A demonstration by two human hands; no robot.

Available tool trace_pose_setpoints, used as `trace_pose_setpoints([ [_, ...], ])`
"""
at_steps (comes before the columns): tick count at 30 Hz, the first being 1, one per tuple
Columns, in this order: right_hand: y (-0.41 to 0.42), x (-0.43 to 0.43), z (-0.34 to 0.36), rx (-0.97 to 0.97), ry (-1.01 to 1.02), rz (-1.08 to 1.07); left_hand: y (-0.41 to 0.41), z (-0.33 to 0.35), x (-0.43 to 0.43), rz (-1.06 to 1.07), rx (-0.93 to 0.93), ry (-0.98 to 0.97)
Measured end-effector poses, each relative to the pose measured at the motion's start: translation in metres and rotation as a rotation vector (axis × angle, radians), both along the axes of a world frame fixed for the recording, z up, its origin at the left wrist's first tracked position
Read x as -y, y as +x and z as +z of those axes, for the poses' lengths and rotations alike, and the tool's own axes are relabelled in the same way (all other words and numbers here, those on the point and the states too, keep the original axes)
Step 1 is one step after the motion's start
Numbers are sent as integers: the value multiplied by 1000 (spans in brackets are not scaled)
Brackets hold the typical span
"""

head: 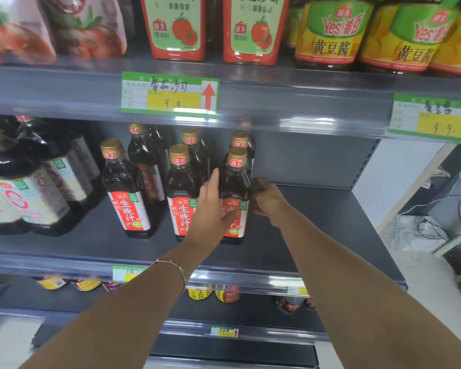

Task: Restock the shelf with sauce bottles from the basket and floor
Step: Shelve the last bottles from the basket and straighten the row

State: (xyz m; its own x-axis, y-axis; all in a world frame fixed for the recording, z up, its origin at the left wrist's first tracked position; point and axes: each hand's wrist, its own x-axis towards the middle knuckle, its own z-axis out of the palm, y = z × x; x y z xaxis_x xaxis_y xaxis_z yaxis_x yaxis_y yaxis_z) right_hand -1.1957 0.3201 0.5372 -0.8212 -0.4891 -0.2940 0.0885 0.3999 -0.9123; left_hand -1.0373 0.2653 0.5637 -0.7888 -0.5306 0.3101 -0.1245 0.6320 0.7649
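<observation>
Several dark sauce bottles with gold caps and red labels stand on the middle grey shelf (317,235). Both my hands are on the rightmost front bottle (234,187), which stands upright on the shelf. My left hand (210,206) lies flat against its left side, covering part of the label. My right hand (268,197) curls around its right side. Two matching front bottles (180,193) (124,190) stand to its left, with more behind them. No basket or floor bottles are in view.
Large dark jugs (32,187) fill the shelf's left end. Ketchup pouches (253,30) and yellow bean-sauce jars (330,33) sit on the shelf above. Right of the held bottle is bare shelf surface. Lower shelves hold small jars (225,294). Cables lie on the floor at right.
</observation>
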Motion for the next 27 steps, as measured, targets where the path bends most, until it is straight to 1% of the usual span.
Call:
trace_pose_setpoints([
  [3,-10,-3,-2,-32,0,-6,-12,-1,0,36,-27,164],
  [6,-25,0,-10,-74,-4,1,-21,-6,3,10,-74,303],
  [10,-40,12,-17,-40,-61,0,-27,-12,4,-8,-104,392],
  [15,-46,36,-27,-32,-194,20,-32,-14,7,-27,-160,425],
  [21,-55,52,-40,27,-438,60,-36,-16,8,-26,-167,434],
  [24,-54,55,-41,98,-470,64,-37,-15,10,-23,-155,411],
  [27,-56,54,-41,128,-500,62,-38,-15,12,-27,-139,397],
])
